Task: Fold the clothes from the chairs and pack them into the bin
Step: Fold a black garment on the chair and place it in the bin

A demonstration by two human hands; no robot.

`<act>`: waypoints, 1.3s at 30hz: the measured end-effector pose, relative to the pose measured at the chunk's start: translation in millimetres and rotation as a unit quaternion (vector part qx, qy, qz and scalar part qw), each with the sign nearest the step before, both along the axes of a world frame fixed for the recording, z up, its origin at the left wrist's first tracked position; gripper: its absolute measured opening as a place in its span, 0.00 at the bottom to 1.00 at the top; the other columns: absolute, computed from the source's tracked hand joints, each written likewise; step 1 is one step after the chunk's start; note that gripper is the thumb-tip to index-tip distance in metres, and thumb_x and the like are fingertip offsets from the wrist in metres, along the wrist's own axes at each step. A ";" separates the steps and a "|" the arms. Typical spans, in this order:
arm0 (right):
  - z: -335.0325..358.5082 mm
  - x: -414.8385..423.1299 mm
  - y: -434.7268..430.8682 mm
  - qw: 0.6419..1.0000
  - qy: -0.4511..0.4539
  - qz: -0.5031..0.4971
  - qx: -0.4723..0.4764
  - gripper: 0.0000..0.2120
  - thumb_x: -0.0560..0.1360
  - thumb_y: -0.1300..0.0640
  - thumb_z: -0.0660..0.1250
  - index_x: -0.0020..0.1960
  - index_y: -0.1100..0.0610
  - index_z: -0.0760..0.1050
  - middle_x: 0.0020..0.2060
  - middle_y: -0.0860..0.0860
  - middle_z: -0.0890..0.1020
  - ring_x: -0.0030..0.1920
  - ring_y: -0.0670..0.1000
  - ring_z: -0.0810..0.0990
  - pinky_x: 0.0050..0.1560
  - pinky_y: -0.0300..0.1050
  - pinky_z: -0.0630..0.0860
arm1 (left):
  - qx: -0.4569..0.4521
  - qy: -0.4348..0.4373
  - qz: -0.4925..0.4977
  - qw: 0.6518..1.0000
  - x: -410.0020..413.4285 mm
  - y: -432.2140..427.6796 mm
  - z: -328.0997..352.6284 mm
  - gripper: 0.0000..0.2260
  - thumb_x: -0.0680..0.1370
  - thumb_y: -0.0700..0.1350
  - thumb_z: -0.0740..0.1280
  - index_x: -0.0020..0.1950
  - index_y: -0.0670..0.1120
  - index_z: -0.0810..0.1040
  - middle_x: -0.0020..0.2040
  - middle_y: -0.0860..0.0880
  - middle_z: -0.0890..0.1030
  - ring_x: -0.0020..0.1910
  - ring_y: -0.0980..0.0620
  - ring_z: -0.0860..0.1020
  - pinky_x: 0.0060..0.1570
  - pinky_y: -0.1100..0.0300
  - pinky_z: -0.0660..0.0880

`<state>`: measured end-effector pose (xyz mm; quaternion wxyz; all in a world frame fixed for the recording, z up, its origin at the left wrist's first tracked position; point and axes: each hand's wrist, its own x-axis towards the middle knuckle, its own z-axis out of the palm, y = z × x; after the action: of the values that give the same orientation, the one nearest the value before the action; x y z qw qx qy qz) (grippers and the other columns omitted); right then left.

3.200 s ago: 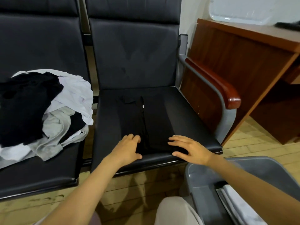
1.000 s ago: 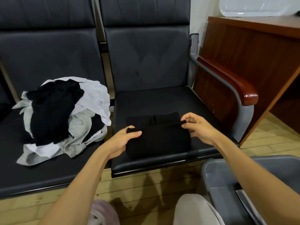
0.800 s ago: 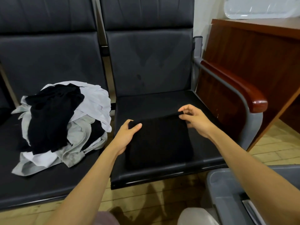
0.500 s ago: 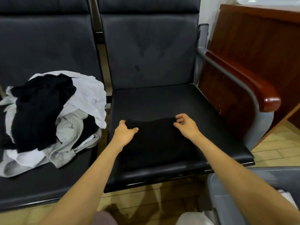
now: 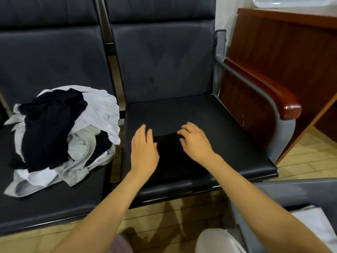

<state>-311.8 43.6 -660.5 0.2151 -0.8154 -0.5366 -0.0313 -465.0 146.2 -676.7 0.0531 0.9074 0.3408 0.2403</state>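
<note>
Head view: grey plastic bin (image 5: 269, 194) nearest, just right of right grip (image 5: 195, 143). Left grip (image 5: 144, 152) and right grip, fingers loose, holding nothing, rest on folded black fabric garment (image 5: 170, 159) on black padded chair seat (image 5: 233, 136). Likely soft, light, floppy; lift from under both side edges.

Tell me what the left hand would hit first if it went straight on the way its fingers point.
Probably the backrest. The left hand points away over bare seat, beside the folded black garment; nothing else lies in that line, though its height is unclear.
</note>
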 end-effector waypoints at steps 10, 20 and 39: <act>-27.1 -10.2 -23.1 0.973 0.047 -0.035 -0.223 0.26 0.82 0.41 0.42 0.78 0.46 0.43 0.78 0.46 0.45 0.78 0.52 0.40 0.76 0.52 0.39 | -0.167 0.166 -0.022 0.972 -12.3 -10.7 -23.3 0.24 0.83 0.57 0.45 0.79 0.52 0.47 0.79 0.51 0.43 0.78 0.50 0.39 0.74 0.46 0.40; -38.0 -42.4 -88.0 0.955 0.084 -0.281 -0.028 0.25 0.79 0.41 0.58 0.70 0.55 0.66 0.64 0.57 0.72 0.67 0.57 0.66 0.66 0.49 0.64 | -0.212 0.126 0.198 0.949 -24.4 -54.5 -4.0 0.27 0.81 0.60 0.55 0.66 0.39 0.70 0.68 0.40 0.65 0.68 0.40 0.61 0.67 0.47 0.58; -104.3 3.7 -383.7 0.806 0.305 -0.505 0.050 0.21 0.80 0.55 0.60 0.71 0.56 0.62 0.62 0.60 0.68 0.48 0.63 0.77 0.50 0.53 0.75 | -0.246 0.266 -0.347 0.865 136.9 -295.0 -56.3 0.09 0.82 0.37 0.54 0.54 0.52 0.65 0.55 0.45 0.69 0.43 0.45 0.71 0.46 0.46 0.71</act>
<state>-308.1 -340.2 -764.8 0.3620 -0.9269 0.0464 0.0875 -328.1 -148.7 -733.0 0.2622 0.9539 0.0536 -0.1358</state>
